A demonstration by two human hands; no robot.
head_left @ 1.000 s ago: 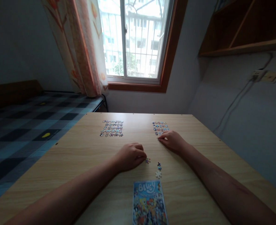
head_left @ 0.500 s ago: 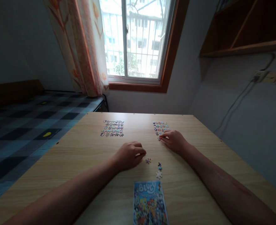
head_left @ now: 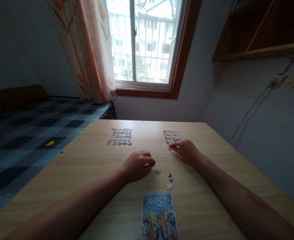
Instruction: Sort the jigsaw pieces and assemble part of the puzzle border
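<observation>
My right hand point(head_left: 185, 150) is at the lower edge of the right-hand group of jigsaw pieces point(head_left: 171, 132), finger and thumb pinched at a small jigsaw puzzle piece point(head_left: 169, 148). The hand covers part of that group. My left hand point(head_left: 140, 165) rests on the table left of centre, its fingers curled and the tips together; whatever they may hold is hidden. Just right of its fingertips lies a loose jigsaw piece point(head_left: 158, 171). Nearer to me are dark blue pieces point(head_left: 170, 177) and a pale piece point(head_left: 169, 186), apart from both hands.
A picture sheet lettered "Bluey" point(head_left: 159, 216) lies at the table's near edge. Rows of jigsaw pieces point(head_left: 121, 137) stand at the far left of the wooden table point(head_left: 87, 173). Beyond are a checked bed point(head_left: 49, 123), a curtained window and a wall shelf point(head_left: 261, 50).
My right fingertips have shifted very slightly left at the puzzle piece. The left hand and the loose pieces look nearly unmoved.
</observation>
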